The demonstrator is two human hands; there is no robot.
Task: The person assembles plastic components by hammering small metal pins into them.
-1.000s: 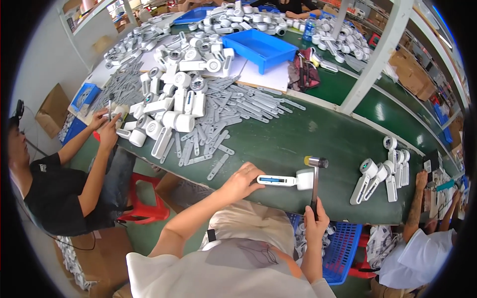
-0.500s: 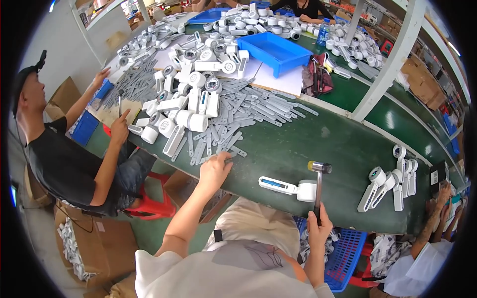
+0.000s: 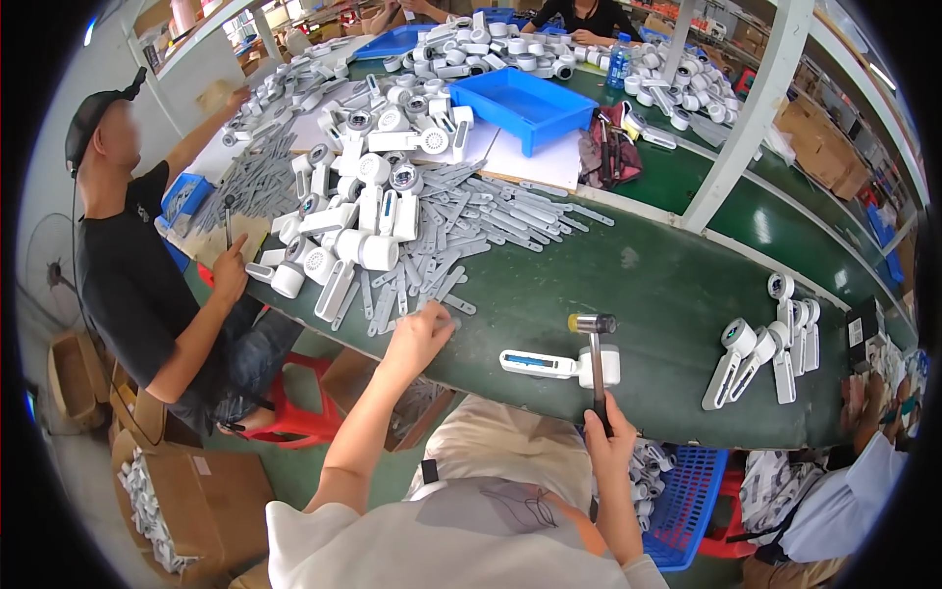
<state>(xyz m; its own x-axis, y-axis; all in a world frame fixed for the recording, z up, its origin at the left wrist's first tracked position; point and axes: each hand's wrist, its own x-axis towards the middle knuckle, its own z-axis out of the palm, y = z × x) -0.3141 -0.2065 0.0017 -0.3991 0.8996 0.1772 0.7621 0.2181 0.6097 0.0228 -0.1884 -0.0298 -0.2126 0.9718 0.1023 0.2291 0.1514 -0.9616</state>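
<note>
My right hand [image 3: 610, 432] grips the handle of a small hammer [image 3: 597, 368], whose head has one yellowish and one dark face. The hammer's handle passes in front of the round head of a white handheld fan [image 3: 538, 364], which lies on the green table with a blue strip in its grip. I cannot tell whether they touch. My left hand [image 3: 418, 340] is closed at the table's near edge, fingertips pressed together; what they hold, if anything, is too small to make out. Just beyond it lie loose grey flat strips [image 3: 442, 275].
A heap of white fans [image 3: 373, 211] covers the table's left and far side, beside a blue tray [image 3: 530, 103]. Several more fans [image 3: 751, 358] lie at right. A co-worker [image 3: 128, 265] sits at left holding a hammer. White posts [image 3: 751, 118] rise at the far edge.
My right hand has swung the hammer left, so its head is now beyond the fan's round end. My left hand stays nearly in place. The co-worker at left reaches farther toward the heap.
</note>
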